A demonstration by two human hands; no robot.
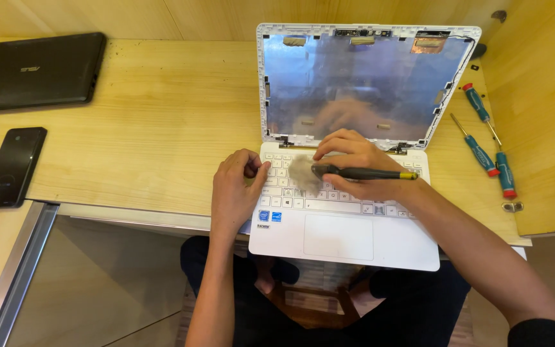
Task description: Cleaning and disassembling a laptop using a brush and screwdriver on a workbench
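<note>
A white laptop (348, 241) lies open at the desk's front edge, its screen panel removed so the bare silver lid back (354, 83) shows. My right hand (354, 164) grips a black-handled brush (367, 173) with pale bristles blurred over the keyboard's (345, 204) left half. My left hand (236, 189) rests on the laptop's left edge, thumb touching the keys.
A closed black laptop (33, 71) sits at the back left, with a black phone (13, 166) in front of it. Three blue-and-red screwdrivers (486, 144) lie right of the white laptop, beside a wooden side panel (541, 109). A small metal part (512, 206) lies near them.
</note>
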